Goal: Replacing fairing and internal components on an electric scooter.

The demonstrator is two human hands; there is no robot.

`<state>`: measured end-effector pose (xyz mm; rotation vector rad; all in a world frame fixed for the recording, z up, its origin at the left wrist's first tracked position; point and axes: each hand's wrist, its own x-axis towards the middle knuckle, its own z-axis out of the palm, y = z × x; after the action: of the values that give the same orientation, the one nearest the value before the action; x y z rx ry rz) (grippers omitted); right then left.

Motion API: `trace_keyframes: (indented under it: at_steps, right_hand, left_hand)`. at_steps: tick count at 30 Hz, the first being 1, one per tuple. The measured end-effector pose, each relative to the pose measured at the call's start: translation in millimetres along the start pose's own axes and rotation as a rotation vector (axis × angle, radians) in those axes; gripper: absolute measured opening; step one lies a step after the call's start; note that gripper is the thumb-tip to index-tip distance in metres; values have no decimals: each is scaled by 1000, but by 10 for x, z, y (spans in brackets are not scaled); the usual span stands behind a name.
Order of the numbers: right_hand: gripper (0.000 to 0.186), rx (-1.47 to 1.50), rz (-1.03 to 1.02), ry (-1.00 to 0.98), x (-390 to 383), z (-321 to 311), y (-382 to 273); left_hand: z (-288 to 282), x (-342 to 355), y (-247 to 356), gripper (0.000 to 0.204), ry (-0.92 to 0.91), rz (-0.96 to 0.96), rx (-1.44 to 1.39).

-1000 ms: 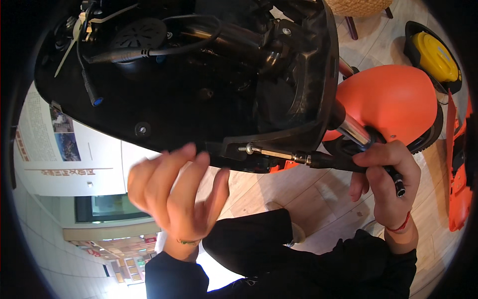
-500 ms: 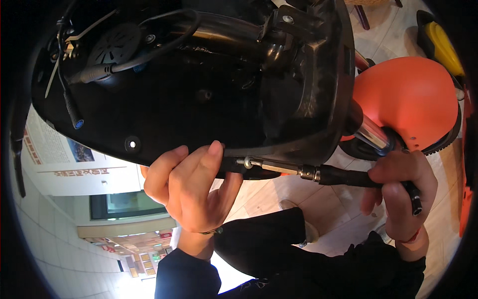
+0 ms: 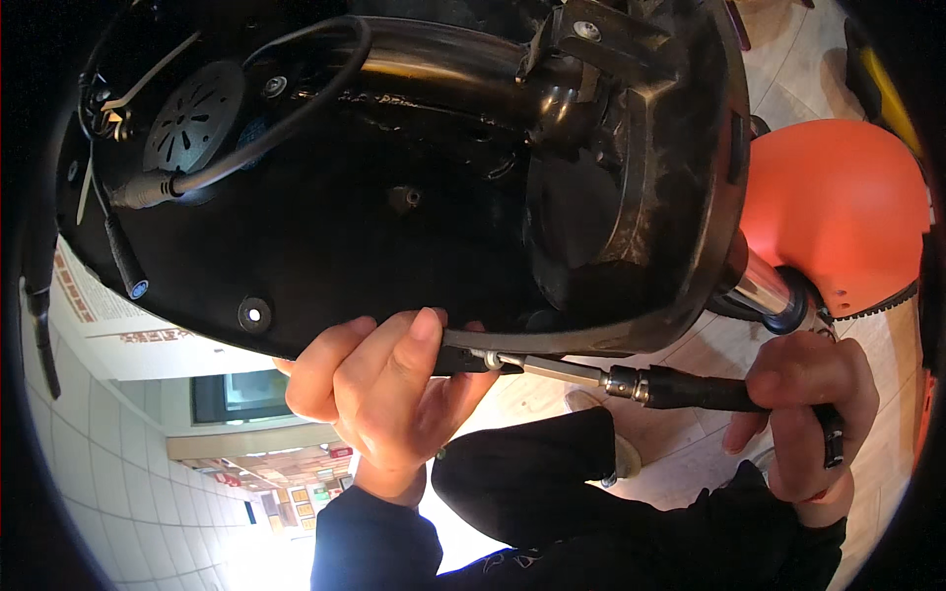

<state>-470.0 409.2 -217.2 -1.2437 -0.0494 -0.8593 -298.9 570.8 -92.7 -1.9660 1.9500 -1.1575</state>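
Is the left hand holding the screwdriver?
No: the right hand grips the screwdriver, while the left hand holds the shell.

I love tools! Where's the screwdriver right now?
In the head view, the screwdriver is right of centre, held in the right hand, its tip at the screw near the left hand.

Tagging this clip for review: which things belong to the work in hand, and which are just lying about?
In use:
left hand, on the edge of the black cover
right hand, holding the screwdriver
screw, at the screwdriver's tip

Not in use:
hanging plug
orange mudguard
yellow thing at upper right, partly cut off
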Motion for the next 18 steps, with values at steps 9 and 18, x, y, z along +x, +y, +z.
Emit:
trace_keyframes:
  at_steps: [9, 18]
  right_hand:
    - [16, -4, -77, -12, -19, 5, 63]
    - [16, -17, -70, -58, -19, -23, 93]
  left_hand:
    - [-61, 72, 59, 52, -139, 23, 50]
    - [-33, 30, 56, 48, -131, 26, -31]
